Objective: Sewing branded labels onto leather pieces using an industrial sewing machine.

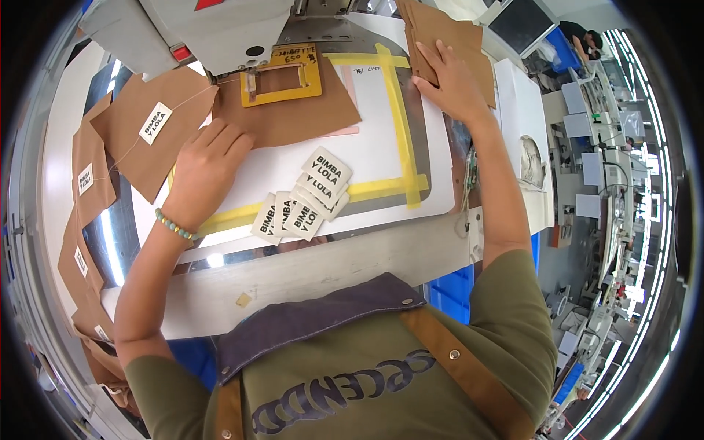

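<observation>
My left hand (207, 170), with a beaded bracelet at its wrist, has its fingers bent together on the lower left edge of a brown fabric piece (301, 121). A yellow clamp frame (313, 77) lies on that piece, under the sewing machine head (220, 37). My right hand (456, 86) rests with fingers spread on a stack of brown fabric pieces (473, 51) at the far right. Between my arms lies a loose pile of white labels (324, 167). To the left, another brown piece (121, 121) bears a white label, with thread running from it toward the machine.
Yellow tape (402, 132) borders the white work sheet (374, 158). A chain of labelled brown pieces (89, 209) hangs over the table's left side. A screen (521, 26) stands at the far right, near a white box (522, 110). Another person (579, 40) is farther off.
</observation>
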`<state>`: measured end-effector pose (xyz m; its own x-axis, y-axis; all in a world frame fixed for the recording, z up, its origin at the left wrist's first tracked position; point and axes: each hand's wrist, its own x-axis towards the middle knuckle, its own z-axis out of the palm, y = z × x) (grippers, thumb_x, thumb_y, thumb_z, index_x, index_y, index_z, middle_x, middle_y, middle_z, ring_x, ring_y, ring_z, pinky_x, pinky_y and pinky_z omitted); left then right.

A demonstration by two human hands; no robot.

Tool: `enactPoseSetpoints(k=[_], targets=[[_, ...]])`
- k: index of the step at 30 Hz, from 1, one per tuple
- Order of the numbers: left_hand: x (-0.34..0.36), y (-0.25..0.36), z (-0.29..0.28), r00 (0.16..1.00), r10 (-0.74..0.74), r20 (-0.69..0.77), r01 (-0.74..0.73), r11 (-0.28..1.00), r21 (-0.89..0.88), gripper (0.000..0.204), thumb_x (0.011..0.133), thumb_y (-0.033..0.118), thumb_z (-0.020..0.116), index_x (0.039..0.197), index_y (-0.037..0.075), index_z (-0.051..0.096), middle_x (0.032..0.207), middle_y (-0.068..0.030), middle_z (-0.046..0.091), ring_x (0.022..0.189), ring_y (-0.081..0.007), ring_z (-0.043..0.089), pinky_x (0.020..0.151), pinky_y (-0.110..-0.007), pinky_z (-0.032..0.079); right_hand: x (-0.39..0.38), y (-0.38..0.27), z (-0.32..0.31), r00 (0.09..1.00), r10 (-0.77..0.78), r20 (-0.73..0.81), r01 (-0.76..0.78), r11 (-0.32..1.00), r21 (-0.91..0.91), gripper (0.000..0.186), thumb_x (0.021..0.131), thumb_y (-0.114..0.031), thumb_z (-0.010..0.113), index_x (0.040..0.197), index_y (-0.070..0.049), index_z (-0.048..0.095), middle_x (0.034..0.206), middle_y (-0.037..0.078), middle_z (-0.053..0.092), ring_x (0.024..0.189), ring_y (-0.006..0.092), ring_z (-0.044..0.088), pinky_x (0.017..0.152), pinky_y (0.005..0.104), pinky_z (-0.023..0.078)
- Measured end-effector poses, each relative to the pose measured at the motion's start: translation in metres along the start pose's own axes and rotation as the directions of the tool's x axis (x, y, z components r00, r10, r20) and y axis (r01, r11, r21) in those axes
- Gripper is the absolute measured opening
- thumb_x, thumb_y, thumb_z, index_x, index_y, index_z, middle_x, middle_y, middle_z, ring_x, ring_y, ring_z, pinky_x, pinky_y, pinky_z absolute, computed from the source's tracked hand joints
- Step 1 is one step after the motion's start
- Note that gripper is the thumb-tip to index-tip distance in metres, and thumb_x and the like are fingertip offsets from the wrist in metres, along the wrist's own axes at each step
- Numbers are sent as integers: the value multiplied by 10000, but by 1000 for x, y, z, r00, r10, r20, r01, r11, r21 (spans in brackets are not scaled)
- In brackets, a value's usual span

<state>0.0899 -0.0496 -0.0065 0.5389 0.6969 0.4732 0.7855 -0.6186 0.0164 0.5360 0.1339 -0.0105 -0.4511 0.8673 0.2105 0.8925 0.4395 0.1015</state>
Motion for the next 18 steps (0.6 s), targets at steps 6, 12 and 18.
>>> enactPoseSetpoints(k=[6,12,18], targets=[[-4,3,-2,996,-59,-72,56,998,-41,236,798,-9,750,1028,43,735,1016,-44,713,935,-228,690,793,-373,584,12,21,-27,987,-112,113,108,993,45,816,876,-166,744,1648,-206,482,1671,209,484,1452,420,544,1182,460,493],[-11,-7,-5,989,-146,-2,145,987,-62,509,714,-56,804,1209,40,731,1219,-75,707,1145,-303,669,968,-421,571,11,24,13,968,-44,-249,65,995,74,751,881,-4,683,1599,-170,538,1475,166,677,1314,385,641,1094,479,534],[-27,-28,1,882,-453,133,447,892,73,912,886,315,826,1667,104,404,1750,-127,366,1623,-389,310,1314,-544,281,-7,-7,-10,982,185,-42,-171,960,221,775,878,10,691,1617,-118,496,1478,153,669,1346,404,619,1144,488,507]])
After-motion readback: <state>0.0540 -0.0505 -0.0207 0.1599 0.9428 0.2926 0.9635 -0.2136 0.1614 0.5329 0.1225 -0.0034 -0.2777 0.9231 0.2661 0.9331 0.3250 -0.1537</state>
